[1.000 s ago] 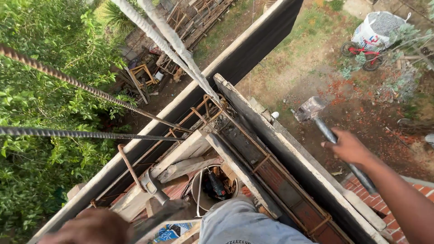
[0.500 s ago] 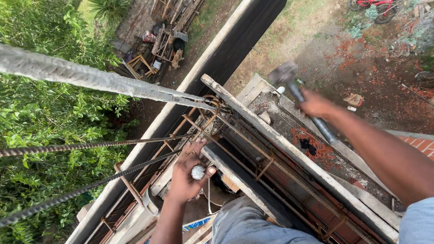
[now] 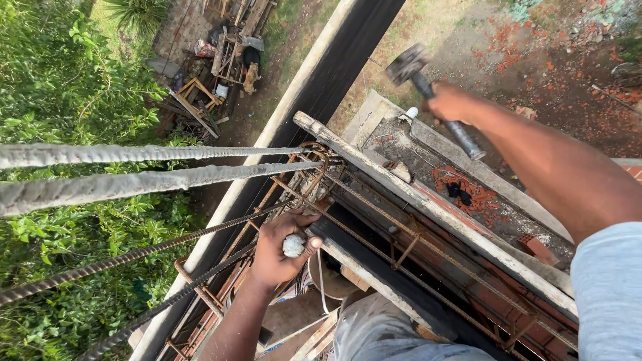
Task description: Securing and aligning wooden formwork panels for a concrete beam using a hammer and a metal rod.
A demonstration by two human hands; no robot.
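My left hand (image 3: pixel 277 253) is closed around a small pale round lump (image 3: pixel 293 245), held low beside the rusty rebar cage (image 3: pixel 374 220) at the end of the wooden formwork board (image 3: pixel 428 204). My right hand (image 3: pixel 451 101) is raised above the formwork and grips the handle of a hammer (image 3: pixel 411 67), whose dark head points up and left. Both hands are well above the ground, which lies far below.
Several long rebars (image 3: pixel 134 177) stretch left across the view from the cage. Green bushes (image 3: pixel 67 87) fill the left. A dark wall top (image 3: pixel 334 60) runs diagonally. Wood scraps and junk (image 3: pixel 214 67) lie on the ground below; broken red brick bits (image 3: pixel 535 47) are scattered at right.
My left hand came up from the lower left with the pale lump and settled beside the rebar cage. My right hand lifted the hammer higher. The view shifted.
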